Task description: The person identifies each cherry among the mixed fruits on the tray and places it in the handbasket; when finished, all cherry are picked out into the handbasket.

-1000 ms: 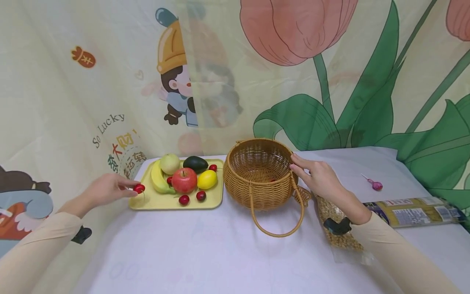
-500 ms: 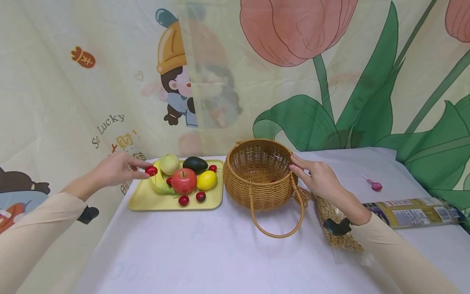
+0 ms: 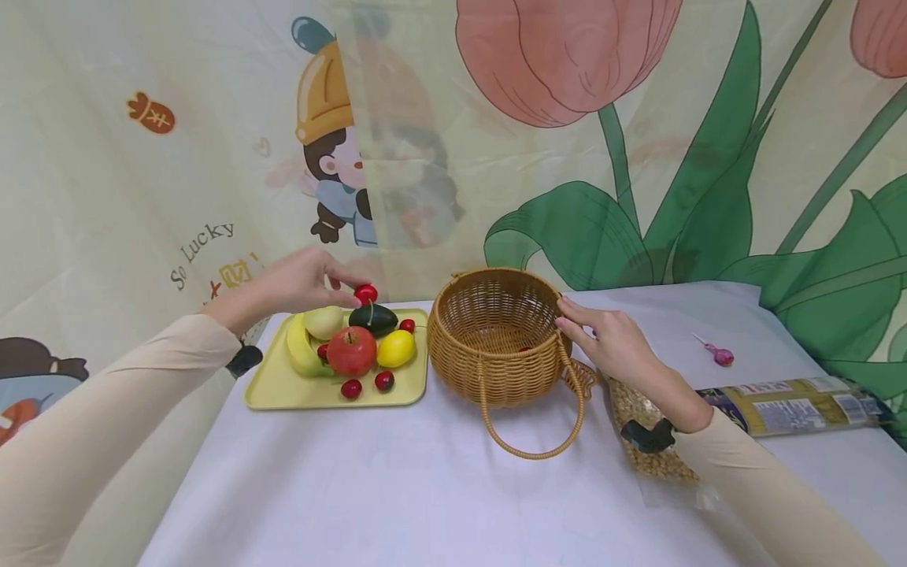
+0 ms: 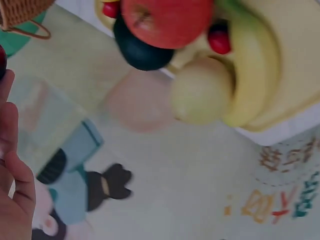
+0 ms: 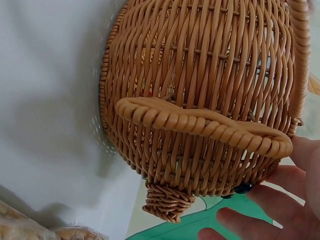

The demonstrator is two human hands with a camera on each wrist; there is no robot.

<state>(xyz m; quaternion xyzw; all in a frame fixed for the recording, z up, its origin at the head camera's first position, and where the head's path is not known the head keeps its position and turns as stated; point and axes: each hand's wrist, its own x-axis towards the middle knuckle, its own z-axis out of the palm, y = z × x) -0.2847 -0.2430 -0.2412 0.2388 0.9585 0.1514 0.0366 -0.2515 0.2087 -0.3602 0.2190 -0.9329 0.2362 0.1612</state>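
My left hand (image 3: pixel 310 279) pinches a red cherry (image 3: pixel 365 294) between thumb and fingertips, its stem hanging down, above the avocado (image 3: pixel 375 321) at the back of a yellow tray (image 3: pixel 283 400). In the left wrist view, only the edge of that cherry (image 4: pixel 2 61) shows at the far left. My right hand (image 3: pixel 618 335) holds the right rim of a round wicker basket (image 3: pixel 471 376), thumb and index finger at the rim and the other fingers spread in the right wrist view. The basket's looped handle (image 3: pixel 534 455) hangs down in front. A bit of red shows inside the basket.
The tray also bears a banana (image 3: pixel 298 350), an apple (image 3: pixel 352 351), a lemon (image 3: pixel 396 349), a pale round fruit (image 3: pixel 324 322) and several cherries. Right of the basket lie a bag of peanuts (image 3: pixel 638 405), a long noodle packet (image 3: pixel 794 407) and a lollipop (image 3: pixel 723 357).
My left hand has carried the cherry up and right, from the tray's left edge to above the avocado. My right hand has stayed at the basket rim.
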